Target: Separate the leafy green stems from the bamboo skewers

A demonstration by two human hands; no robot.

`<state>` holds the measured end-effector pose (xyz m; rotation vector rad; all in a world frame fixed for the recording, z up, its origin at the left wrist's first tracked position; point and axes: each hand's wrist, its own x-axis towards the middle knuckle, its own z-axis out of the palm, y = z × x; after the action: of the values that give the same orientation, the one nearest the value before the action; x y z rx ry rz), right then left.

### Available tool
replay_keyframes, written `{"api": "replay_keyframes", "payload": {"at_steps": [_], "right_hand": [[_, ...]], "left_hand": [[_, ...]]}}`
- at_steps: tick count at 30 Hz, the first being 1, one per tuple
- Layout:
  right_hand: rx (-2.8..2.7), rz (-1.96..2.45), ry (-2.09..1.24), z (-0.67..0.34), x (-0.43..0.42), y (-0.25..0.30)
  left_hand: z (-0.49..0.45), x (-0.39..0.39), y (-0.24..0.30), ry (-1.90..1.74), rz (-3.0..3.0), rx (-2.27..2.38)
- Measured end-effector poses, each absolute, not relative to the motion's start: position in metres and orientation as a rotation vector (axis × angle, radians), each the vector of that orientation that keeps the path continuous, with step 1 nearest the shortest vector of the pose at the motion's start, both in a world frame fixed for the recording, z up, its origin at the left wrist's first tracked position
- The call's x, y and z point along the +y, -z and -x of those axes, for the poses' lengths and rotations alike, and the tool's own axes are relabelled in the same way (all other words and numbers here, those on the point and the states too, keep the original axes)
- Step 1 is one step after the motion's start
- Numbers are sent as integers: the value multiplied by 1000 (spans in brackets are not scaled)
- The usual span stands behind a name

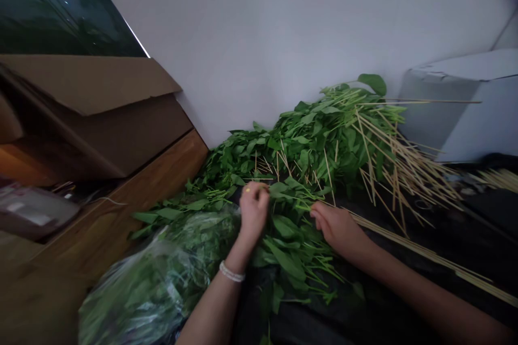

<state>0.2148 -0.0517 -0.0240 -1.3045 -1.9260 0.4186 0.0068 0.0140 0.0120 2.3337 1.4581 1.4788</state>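
A big heap of green leafy stalks [307,145] lies on a dark sheet against the white wall, with thin bamboo skewers [388,172] stuck through and spread among the leaves. My left hand [253,210], with a white bead bracelet on the wrist, is closed in a pinch on leaves at the near edge of the heap. My right hand [335,223] is curled shut around a skewer [424,253] that runs off to the lower right, its tip among the leaves.
A clear plastic bag of more greens [154,280] lies at lower left. A wooden ledge [121,210] and an open cardboard box [97,113] stand at left. A grey box [465,102] sits at right, with more skewers [497,178] beside it.
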Motion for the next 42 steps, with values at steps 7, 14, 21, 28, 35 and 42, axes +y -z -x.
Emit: {"api": "replay_keyframes", "payload": {"at_steps": [7, 14, 21, 28, 35, 42], "right_hand": [[-1999, 1246, -307, -212, -51, 34], [-2176, 1250, 131, -208, -57, 43], [-2214, 1340, 386, -206, -63, 27], [-2263, 1391, 343, -204, -63, 18], [-1720, 1307, -754, -201, -63, 13], [-1234, 1140, -1234, -209, -53, 8]], "left_hand": [[7, 10, -25, -1493, -2462, 1607], [-32, -18, -16, -929, -3041, 955], [-34, -21, -14, -572, -3069, 1011], [-35, -21, -14, -441, -3164, 1035], [-36, -25, -12, -640, -2999, 949], [-15, -3, -14, -1387, -2094, 1271]]}}
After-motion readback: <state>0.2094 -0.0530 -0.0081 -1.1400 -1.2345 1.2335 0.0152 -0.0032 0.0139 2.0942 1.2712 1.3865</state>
